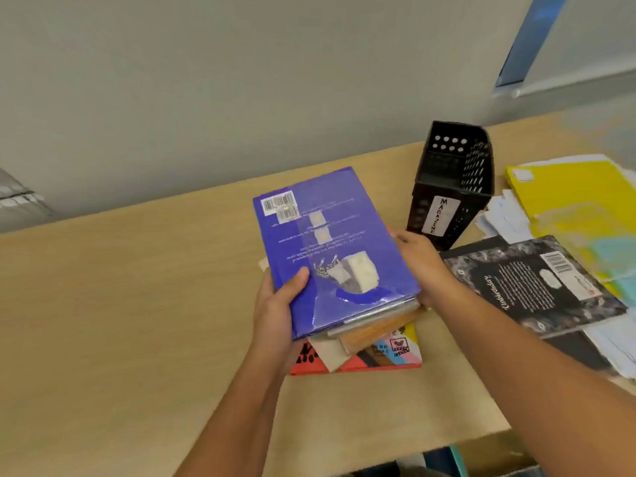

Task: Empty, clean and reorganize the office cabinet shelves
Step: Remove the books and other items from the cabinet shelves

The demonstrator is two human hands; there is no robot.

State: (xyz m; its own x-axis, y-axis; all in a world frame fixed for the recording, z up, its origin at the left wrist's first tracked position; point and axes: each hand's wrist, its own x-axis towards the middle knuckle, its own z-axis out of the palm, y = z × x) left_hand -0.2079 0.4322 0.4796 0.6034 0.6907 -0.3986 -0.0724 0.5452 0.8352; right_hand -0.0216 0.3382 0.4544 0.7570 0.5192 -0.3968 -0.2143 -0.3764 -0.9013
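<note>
While the glossy purple hardback book [330, 251] is gripped atop its stack at frame centre, left hand [280, 304] and right hand [418, 256] are clamped on opposite long edges, equally near.

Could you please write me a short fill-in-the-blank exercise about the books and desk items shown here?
1. Both hands, left hand and right hand, hold a stack topped by a ____ hardcover book.
2. The black perforated plastic file holder carries a label reading ____.
3. The yellow folder lies to the ____ of that holder.

Missing words: blue; MAGAZINE; right
</note>
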